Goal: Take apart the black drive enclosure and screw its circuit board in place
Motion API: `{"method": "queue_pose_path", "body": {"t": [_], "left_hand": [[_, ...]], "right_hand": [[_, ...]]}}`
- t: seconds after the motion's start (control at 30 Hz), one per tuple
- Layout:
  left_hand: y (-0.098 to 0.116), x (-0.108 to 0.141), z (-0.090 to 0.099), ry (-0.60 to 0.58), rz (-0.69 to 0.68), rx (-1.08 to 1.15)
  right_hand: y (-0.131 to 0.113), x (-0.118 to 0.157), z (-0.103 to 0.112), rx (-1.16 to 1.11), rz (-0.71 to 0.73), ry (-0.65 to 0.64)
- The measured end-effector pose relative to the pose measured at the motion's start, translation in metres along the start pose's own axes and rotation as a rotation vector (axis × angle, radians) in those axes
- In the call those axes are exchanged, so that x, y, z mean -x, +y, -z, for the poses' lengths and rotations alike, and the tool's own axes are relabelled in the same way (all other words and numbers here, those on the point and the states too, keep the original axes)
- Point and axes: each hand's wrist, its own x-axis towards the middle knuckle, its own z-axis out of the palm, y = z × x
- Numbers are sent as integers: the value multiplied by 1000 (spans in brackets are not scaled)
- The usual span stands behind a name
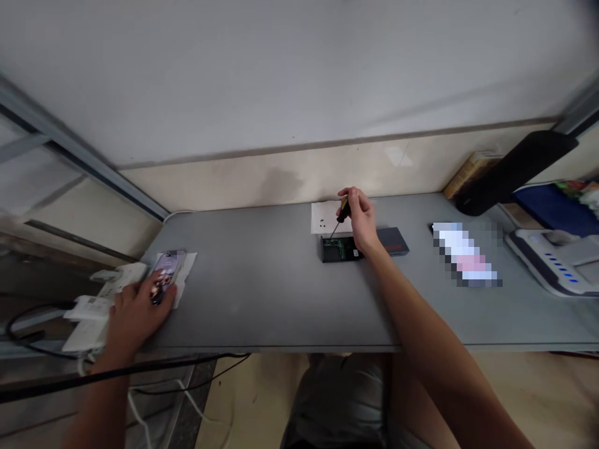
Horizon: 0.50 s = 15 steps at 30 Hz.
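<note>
My right hand (359,215) is closed around a black and yellow screwdriver (344,211). The screwdriver's thin tip points down at the green circuit board (344,247) inside an open black case (331,254). A dark box (394,242) lies at the right of the case, partly behind my wrist. Behind the case is a white paper (322,209) with several tiny dark pieces on it. At the far left, my left hand (140,305) grips the lower part of a phone (168,271) with a lit screen, which rests over a white sheet (188,268).
White power strips and plugs (93,308) with cables are beside my left hand. On the right lie a blurred-out lit device (465,254), a white device with blue lights (552,259), a black cylinder (519,168) and a brown box (470,171). The grey table (262,280) ends near my lap.
</note>
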Motion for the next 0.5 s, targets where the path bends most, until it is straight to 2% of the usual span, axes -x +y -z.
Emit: {"method": "queue_pose_path", "body": {"t": [0.13,0.33,0.5], "left_hand": [[-1,3,-2,22,12,-16],[-11,2,-12,117,-3,121],[-7,5,-10,82,5,82]], "right_hand": [[1,0,1,37,12,-4],[3,0,-1,39,2,12],[1,1,-2,27,9,16]]}}
